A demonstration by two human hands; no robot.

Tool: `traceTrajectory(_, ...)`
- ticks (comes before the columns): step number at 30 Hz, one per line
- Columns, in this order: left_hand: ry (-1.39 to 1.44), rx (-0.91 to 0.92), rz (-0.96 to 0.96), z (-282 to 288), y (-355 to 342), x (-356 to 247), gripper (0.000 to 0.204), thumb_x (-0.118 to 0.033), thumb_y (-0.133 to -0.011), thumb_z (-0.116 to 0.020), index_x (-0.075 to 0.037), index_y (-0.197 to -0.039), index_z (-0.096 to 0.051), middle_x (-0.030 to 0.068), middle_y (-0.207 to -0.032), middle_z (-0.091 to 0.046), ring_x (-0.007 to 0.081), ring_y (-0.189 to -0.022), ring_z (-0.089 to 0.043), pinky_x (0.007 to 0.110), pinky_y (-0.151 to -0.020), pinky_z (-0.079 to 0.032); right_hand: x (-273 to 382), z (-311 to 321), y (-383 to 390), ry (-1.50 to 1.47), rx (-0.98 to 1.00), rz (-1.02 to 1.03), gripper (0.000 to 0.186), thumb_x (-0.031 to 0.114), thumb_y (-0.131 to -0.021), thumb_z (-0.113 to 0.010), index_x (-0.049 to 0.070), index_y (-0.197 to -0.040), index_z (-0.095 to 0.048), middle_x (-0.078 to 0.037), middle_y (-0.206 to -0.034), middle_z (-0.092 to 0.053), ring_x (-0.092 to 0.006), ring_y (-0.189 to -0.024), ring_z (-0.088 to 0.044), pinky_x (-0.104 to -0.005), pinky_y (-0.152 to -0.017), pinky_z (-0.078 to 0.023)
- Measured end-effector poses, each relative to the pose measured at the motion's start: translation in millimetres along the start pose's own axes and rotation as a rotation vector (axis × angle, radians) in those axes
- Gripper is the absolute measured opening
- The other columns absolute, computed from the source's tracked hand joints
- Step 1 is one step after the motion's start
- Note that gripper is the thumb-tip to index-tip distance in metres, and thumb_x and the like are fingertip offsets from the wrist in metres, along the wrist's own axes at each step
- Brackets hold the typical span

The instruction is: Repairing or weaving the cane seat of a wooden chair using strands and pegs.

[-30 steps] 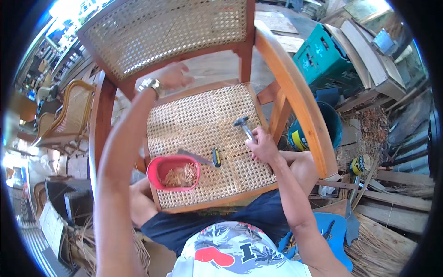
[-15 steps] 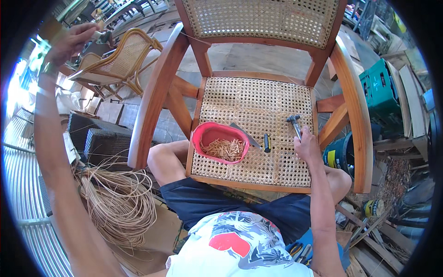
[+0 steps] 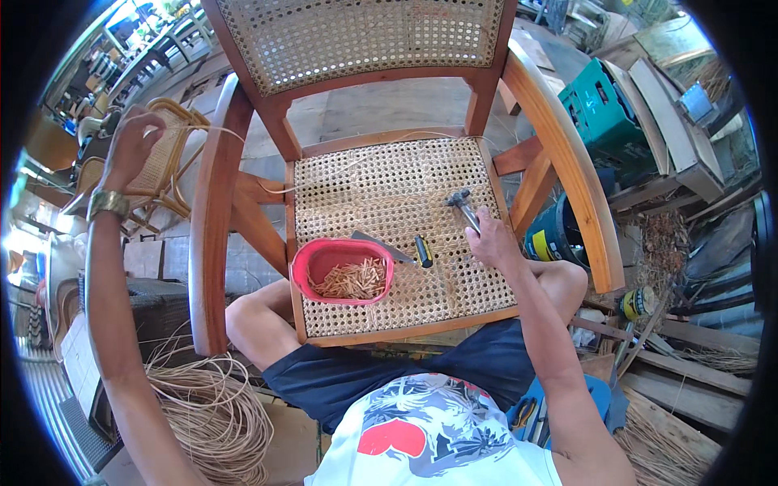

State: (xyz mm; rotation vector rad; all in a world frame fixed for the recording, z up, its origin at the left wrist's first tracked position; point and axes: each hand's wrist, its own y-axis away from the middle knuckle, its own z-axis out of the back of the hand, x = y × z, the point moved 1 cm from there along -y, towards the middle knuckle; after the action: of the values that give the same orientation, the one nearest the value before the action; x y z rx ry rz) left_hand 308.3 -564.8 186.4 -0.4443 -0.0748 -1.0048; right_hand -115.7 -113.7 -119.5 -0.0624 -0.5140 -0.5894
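A wooden armchair (image 3: 409, 334) with a woven cane seat (image 3: 389, 182) stands in front of me. At the far left, my left hand (image 3: 138, 142) is raised beyond the armrest, fingertips pinched on a thin cane strand (image 3: 212, 128). The strand curves slackly over the armrest toward the seat. My right hand (image 3: 494, 240) grips a hammer (image 3: 462, 202) by its handle, low over the seat's right side. On the seat sits a pink-red tub (image 3: 298, 271) holding many small wooden pegs (image 3: 352, 279). Beside it lie a flat metal blade (image 3: 385, 245) and a short black-and-yellow tool (image 3: 423, 251).
A coil of cane (image 3: 207, 421) lies at lower left. A rattan chair (image 3: 166, 162) stands beyond my left hand. On the right are a green crate (image 3: 604, 113), a dark bucket (image 3: 559, 235), a small can (image 3: 636, 304) and scrap boards (image 3: 689, 401).
My view has shifted, so the chair appears further left. My left hand has come lower, and the strand now hangs in a loose curve. The hammer stays in my right hand over the seat.
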Motion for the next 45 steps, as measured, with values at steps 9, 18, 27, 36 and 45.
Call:
traceTrajectory(9, 0.847, -0.380, 0.387, -108, 7, -16, 0.031, -0.014, -0.096, -0.065, -0.005, -0.126, -0.064, 0.0099, -0.105, -0.071, 0.0176, -0.089, -0.067, 0.032, -0.080, -0.053, -2, -5, 3, -0.026, -0.011, 0.066, 0.031, 0.027, -0.093, -0.062, 0.005, -0.109, -0.048, -0.029, -0.086, -0.067, -0.0492, -0.085, -0.066, -0.0579, -0.077, -0.051)
traceTrajectory(18, 1.883, 0.275, 0.827, -235, 113, -41, 0.042, -0.021, -0.092, -0.073, -0.004, -0.129, -0.063, 0.0047, -0.113, -0.073, 0.0130, -0.090, -0.066, 0.029, -0.082, -0.053, 21, 5, 5, 0.034, -0.069, 0.036, 0.029, 0.023, -0.090, -0.068, 0.004, -0.109, -0.058, -0.023, -0.098, -0.065, -0.0450, -0.091, -0.064, -0.0516, -0.082, -0.051)
traceTrajectory(27, 2.186, 0.284, 0.613, -288, 30, -83, 0.044, -0.029, -0.094, -0.071, -0.004, -0.129, -0.061, 0.0035, -0.113, -0.073, 0.0098, -0.095, -0.065, 0.028, -0.082, -0.054, 187, 7, -77, -0.300, 0.088, 0.520, 0.051, 0.025, -0.090, -0.077, 0.004, -0.133, -0.058, -0.014, -0.115, -0.065, -0.0191, -0.082, -0.065, -0.0321, -0.073, -0.053)
traceTrajectory(36, 1.691, 0.023, 0.250, -272, 31, -107, 0.044, -0.036, -0.099, -0.065, -0.007, -0.133, -0.059, -0.0013, -0.113, -0.070, 0.0053, -0.087, -0.054, 0.022, -0.080, -0.046, 346, -77, -105, -0.742, 0.260, 0.555, 0.023, 0.019, -0.098, -0.068, 0.000, -0.111, -0.065, -0.010, -0.082, -0.065, -0.0104, -0.065, -0.058, -0.0320, -0.059, -0.048)
traceTrajectory(45, 1.942, -0.045, 0.474, -314, 41, -108, 0.038, -0.039, -0.099, -0.062, -0.008, -0.121, -0.063, -0.0026, -0.104, -0.069, 0.0060, -0.071, -0.048, 0.021, -0.069, -0.043, 334, -112, -209, -1.194, 0.081, 0.349, 0.017, 0.014, -0.101, -0.060, -0.002, -0.107, -0.062, -0.009, -0.089, -0.072, -0.0111, -0.069, -0.065, -0.0279, -0.064, -0.053)
